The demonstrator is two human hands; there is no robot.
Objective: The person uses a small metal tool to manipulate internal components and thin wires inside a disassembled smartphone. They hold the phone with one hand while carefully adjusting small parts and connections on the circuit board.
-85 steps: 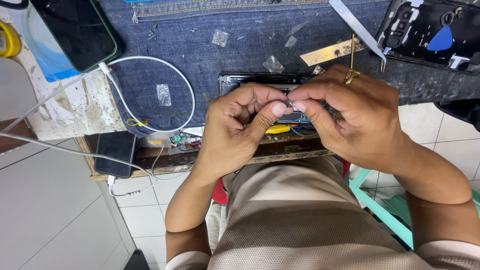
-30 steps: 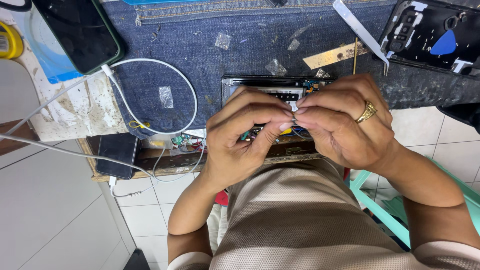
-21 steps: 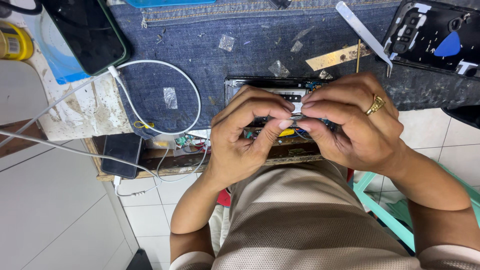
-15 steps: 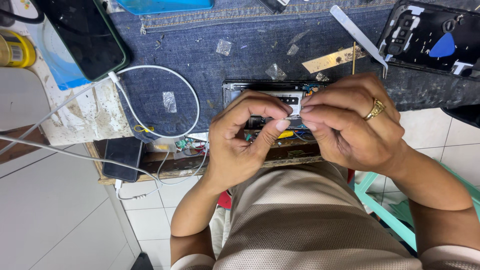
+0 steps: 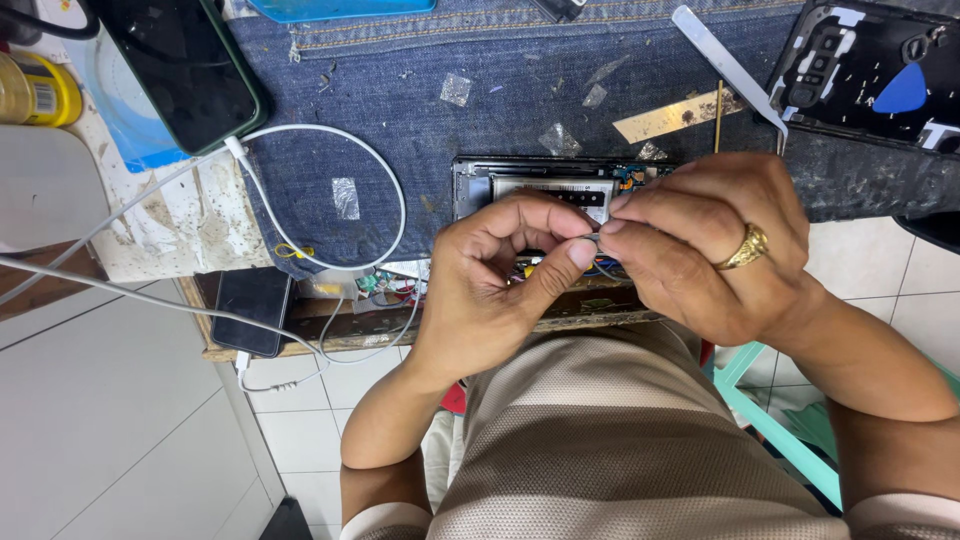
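Note:
My left hand (image 5: 495,290) and my right hand (image 5: 705,250) meet fingertip to fingertip over an opened phone (image 5: 545,185) that lies on a denim cloth (image 5: 500,110). Between the thumbs and forefingers they pinch a small thin part (image 5: 592,242), mostly hidden by the fingers; I cannot tell what it is. A gold ring sits on my right hand. The phone's insides show above my fingers, with a metal frame and a small coloured board at its right end.
A dark phone (image 5: 185,70) on a white charging cable (image 5: 330,190) lies at the upper left. Another small phone (image 5: 252,310) sits on a shelf below the bench edge. Metal tweezers (image 5: 730,70), a phone back cover with a blue pick (image 5: 870,70) and a yellow tin (image 5: 35,90) are around.
Both hands stay together over the opened phone with small finger shifts. The view has drifted slightly.

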